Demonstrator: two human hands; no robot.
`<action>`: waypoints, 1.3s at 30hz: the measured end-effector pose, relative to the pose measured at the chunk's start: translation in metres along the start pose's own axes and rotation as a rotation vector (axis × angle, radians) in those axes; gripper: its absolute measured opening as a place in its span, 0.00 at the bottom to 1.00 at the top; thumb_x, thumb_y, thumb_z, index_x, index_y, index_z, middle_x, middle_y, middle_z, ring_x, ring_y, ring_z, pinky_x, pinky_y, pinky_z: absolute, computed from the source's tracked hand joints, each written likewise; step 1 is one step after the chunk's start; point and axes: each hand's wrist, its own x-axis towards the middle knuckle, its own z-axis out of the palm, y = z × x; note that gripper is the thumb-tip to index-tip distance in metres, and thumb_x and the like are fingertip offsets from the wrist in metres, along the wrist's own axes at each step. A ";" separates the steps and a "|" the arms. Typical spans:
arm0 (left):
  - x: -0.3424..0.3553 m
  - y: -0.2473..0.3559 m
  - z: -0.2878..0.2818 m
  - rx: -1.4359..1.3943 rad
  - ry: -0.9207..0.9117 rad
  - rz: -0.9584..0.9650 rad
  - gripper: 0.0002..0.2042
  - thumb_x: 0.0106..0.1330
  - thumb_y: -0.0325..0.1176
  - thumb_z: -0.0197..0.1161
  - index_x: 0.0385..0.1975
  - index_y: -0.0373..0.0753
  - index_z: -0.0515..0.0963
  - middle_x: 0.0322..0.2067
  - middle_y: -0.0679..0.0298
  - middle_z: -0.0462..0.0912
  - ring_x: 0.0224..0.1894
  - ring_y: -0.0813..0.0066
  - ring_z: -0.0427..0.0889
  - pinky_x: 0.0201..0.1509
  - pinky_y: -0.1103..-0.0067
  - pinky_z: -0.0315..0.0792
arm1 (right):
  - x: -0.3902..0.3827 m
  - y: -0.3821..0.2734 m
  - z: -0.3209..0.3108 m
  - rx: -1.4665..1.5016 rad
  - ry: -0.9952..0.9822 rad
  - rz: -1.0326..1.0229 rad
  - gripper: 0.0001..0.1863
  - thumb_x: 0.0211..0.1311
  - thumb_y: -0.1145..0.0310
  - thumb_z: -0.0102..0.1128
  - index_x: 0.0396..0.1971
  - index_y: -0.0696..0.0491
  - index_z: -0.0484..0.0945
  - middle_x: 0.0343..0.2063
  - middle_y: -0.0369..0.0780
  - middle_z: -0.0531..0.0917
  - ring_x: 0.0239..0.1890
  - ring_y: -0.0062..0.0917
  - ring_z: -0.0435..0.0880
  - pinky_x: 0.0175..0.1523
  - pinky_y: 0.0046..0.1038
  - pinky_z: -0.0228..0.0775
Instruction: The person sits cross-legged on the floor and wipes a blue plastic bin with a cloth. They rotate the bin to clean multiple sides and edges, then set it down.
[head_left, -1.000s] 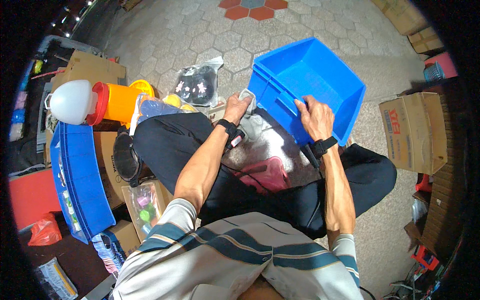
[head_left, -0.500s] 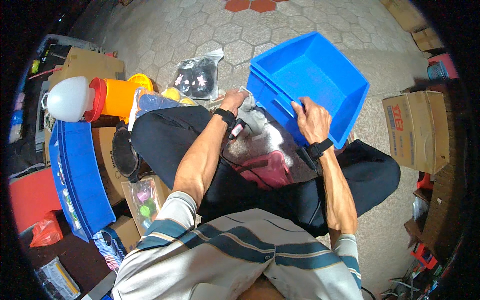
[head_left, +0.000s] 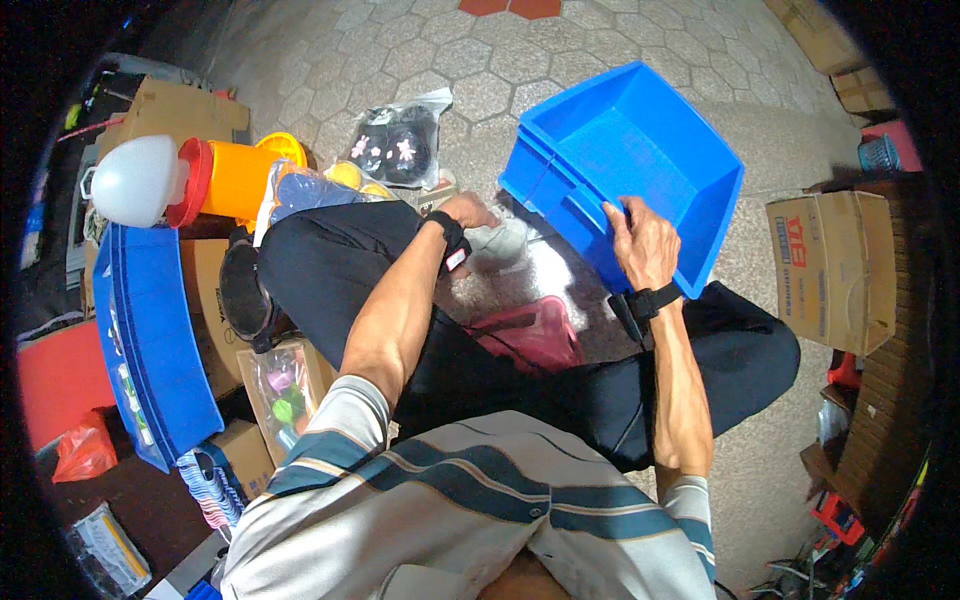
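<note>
Right grip (head_left: 648, 243): holding blue bin (head_left: 541, 168); left grip (head_left: 467, 211): holding grey cloth (head_left: 500, 242); carton (head_left: 842, 270): red-lettered

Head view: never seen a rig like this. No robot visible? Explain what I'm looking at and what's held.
Right, no robot: just a person with bare hands. A wide fisheye camera on their head looks down, so edges bend and the view's left is their left.

The left hand holds a crumpled grey cloth. The right hand grips the near side of a blue bin. Both wrists wear black straps.

On the paved floor ahead lies a clear bag of black items. A translucent pink thing sits between the legs; I can't tell what it is.
</note>
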 end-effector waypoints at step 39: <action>-0.006 0.004 0.024 -1.341 0.339 0.052 0.29 0.64 0.42 0.68 0.57 0.24 0.74 0.50 0.49 0.84 0.54 0.64 0.82 0.58 0.75 0.73 | 0.006 -0.004 0.006 0.001 -0.036 0.043 0.19 0.67 0.53 0.62 0.40 0.55 0.85 0.24 0.52 0.84 0.31 0.50 0.85 0.36 0.47 0.74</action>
